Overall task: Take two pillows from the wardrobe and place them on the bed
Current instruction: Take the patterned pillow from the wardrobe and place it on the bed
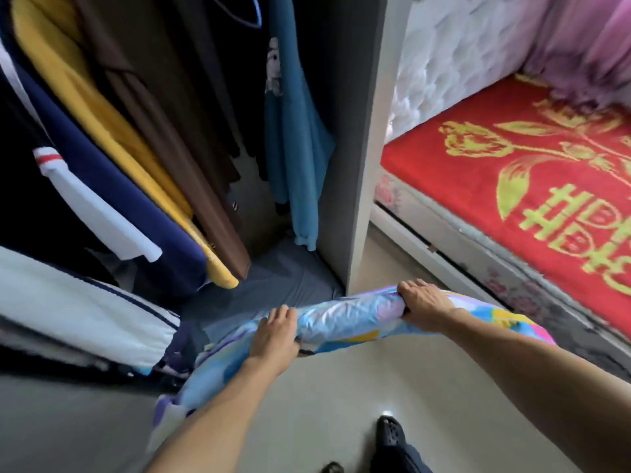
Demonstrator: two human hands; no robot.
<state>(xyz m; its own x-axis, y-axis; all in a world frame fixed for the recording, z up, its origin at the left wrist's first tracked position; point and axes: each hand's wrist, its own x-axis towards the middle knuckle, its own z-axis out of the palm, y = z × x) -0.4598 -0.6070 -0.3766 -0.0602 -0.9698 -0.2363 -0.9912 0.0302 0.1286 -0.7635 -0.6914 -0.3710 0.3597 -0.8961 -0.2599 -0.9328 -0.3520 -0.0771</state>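
Note:
A pillow [348, 322] in a light blue, pink and yellow patterned cover hangs above the floor just outside the open wardrobe [362, 165]. My left hand [276, 336] grips its upper edge near the middle, and my right hand [423, 307] grips the same edge further right. The pillow's lower left end droops toward the wardrobe's bottom. The bed [532, 186], covered by a red blanket with gold flowers and characters, lies to the right. A white pillow-like bundle with a dark stripe [82, 315] lies at the wardrobe's lower left.
Hanging clothes fill the wardrobe: a yellow garment [112, 131], brown ones [177, 158], a navy one and a teal one [293, 141]. Grey folded fabric [290, 278] lies on the wardrobe floor. My dark shoe [391, 438] stands on the pale floor. Pink curtains hang beyond the bed.

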